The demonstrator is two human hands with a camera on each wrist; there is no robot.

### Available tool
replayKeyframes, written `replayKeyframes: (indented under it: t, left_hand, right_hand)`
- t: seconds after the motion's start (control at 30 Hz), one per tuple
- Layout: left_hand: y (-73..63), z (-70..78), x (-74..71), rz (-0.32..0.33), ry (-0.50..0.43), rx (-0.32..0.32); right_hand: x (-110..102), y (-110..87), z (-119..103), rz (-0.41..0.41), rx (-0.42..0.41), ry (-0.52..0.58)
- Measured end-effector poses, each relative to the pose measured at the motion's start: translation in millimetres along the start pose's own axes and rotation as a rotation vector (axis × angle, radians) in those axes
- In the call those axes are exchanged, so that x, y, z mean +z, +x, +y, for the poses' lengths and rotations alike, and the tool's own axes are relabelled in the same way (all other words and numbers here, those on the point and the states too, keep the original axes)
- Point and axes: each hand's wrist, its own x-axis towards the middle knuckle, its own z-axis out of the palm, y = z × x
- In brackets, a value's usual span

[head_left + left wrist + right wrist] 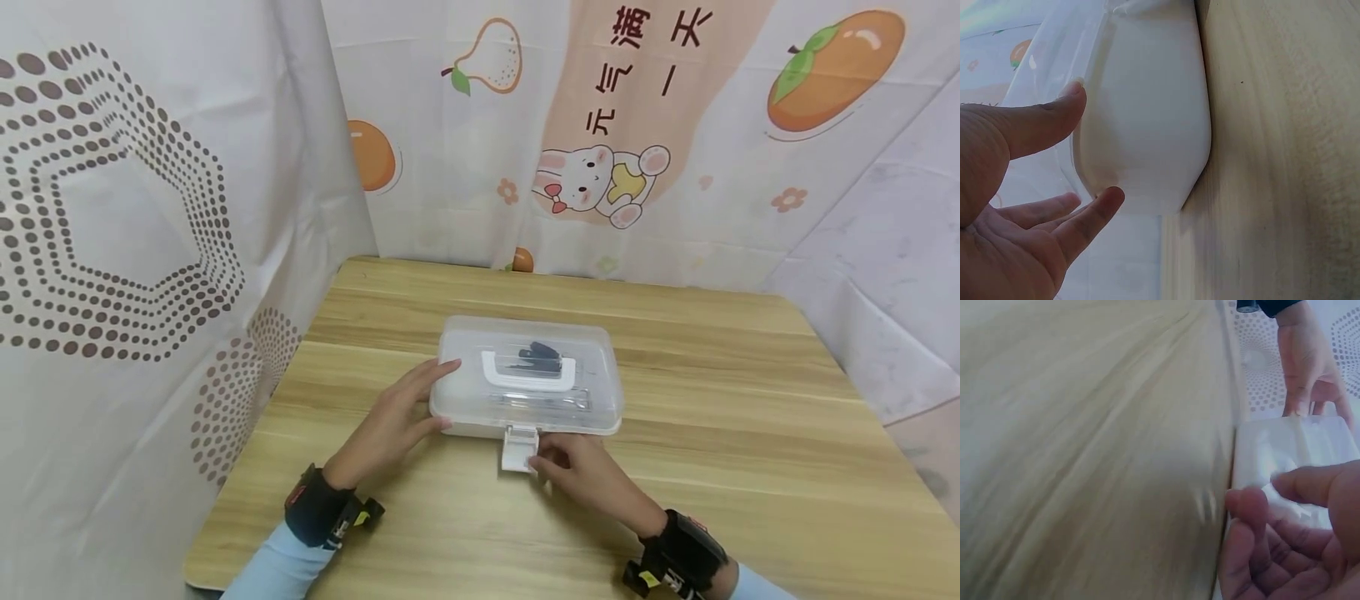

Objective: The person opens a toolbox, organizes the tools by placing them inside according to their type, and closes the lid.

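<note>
A clear-lidded white plastic storage box (457, 408) sits on the wooden table, its lid down. Through the lid show dark objects (542, 357) and slim metal tools (551, 402), kinds unclear. My left hand (397, 421) rests against the left end, fingers spread and fairly straight; its thumb (1054, 122) lies along the lid's rim in the left wrist view. At the front, the white latch (519, 450) stands out from the box. The right hand (581, 471) pinches the latch's right edge between thumb and curled forefinger; in the right wrist view its fingers (1285, 550) partly hide the latch.
The wooden table (750, 467) extends around the box on all sides. A white carry handle (528, 383) lies flat on the lid. Printed curtains (450, 167) hang behind the table and along its left and right sides. Black camera straps (318, 504) wrap both wrists.
</note>
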Motion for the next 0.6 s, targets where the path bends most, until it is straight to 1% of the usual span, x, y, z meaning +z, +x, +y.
replayKeyframes:
  t: [0.13,0.2,0.3,0.4,0.47,0.53,0.6]
  left_hand:
    - [-0.4,-0.3,0.4,-0.002,-0.019,0.001]
    - [-1.1,-0.4,0.4,-0.002,-0.019,-0.004]
    - [-1.9,-0.6,0.0,0.002,-0.018,-0.008]
    - [-2.0,-0.6,-0.4,0.005,-0.019,0.002]
    - [-1.6,-0.9,-0.3,0.005,-0.021,0.009]
    - [-1.1,-1.2,0.0,0.003,-0.024,0.016]
    - [-0.7,-1.1,0.1,0.0,-0.022,0.017]
  right_hand:
    - [-2.9,-2.4,-1.8,-0.015,0.045,0.087]
    - [-5.8,-3.6,-4.7,-0.014,0.063,0.113]
    - [-9.4,-4.0,-9.3,0.022,0.084,0.122]
    - [-11.1,-1.9,-12.6,0.097,0.087,0.107]
    - [-11.0,0.3,-14.1,0.168,0.07,0.065]
    - [-9.8,2.0,-14.6,0.266,0.029,-0.023]
    - [-8.1,2.9,-14.4,0.37,-0.043,-0.13]
